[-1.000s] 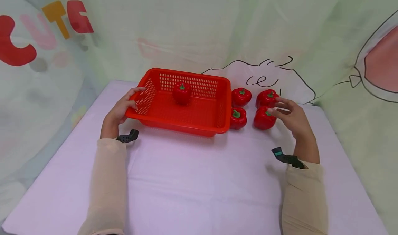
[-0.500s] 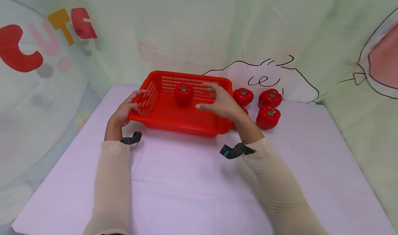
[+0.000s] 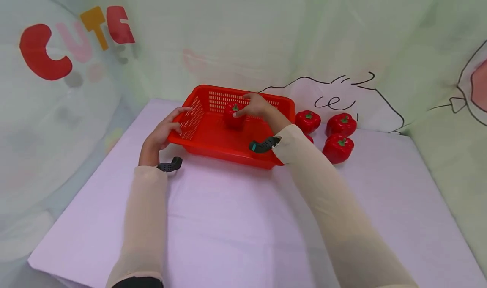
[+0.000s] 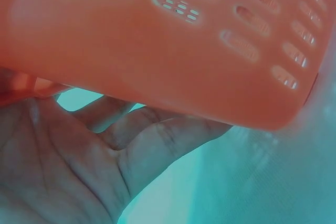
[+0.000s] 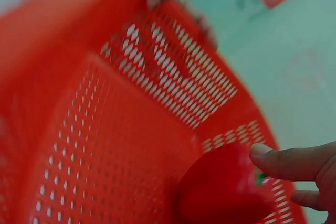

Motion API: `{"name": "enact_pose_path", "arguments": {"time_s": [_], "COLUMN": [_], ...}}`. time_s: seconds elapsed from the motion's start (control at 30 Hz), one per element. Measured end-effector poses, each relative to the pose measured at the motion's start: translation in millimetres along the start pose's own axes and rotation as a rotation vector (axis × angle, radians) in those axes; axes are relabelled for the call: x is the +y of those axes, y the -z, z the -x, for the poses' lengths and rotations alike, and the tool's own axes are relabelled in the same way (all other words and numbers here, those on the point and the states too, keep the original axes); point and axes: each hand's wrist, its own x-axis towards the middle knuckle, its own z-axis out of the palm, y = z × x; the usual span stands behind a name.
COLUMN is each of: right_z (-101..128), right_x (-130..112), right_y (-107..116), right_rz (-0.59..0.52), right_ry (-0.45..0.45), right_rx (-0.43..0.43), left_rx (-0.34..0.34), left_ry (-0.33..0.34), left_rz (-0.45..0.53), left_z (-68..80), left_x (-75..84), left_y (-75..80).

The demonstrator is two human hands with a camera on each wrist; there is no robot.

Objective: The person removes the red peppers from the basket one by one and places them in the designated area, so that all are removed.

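Note:
A red plastic basket with slotted walls stands on the table in the head view. My left hand grips its left end, fingers over the rim; the left wrist view shows the palm and fingers beneath the basket's edge. One red bell pepper with a green stem sits inside the basket. Above it reaches my right hand, thumb extended at the pepper's top. In the right wrist view the thumb overlaps the edge of the pepper; whether it touches cannot be told.
To the right of the basket stand more bell peppers: one at the back, two farther right, and one mostly hidden by my right sleeve. A pale cloth covers the table. Printed fabric hangs behind.
My right hand has moved left from the pepper group, over the basket's right side, to the pepper inside. My left hand stays on the basket. The head view has shifted slightly.

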Motion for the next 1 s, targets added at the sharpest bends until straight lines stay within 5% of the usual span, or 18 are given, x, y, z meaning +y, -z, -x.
{"name": "enact_pose_path", "arguments": {"time_s": [0.13, 0.4, 1.0], "right_z": [-19.6, -31.5, 17.8], "right_x": [10.5, 10.7, 7.3], "right_y": [-7.9, -18.9, 0.8], "right_rz": [0.008, 0.089, 0.042], "right_ry": [-0.069, -0.038, 0.093], "right_rx": [0.002, 0.022, 0.07], "left_rx": [-0.018, 0.011, 0.019], "left_ry": [0.003, 0.01, 0.016], "left_rz": [-0.014, -0.025, -0.023], "left_z": [-6.1, -3.5, -1.1], "left_x": [-1.0, 1.2, 1.1], "left_y": [-4.7, -2.5, 0.1]}}
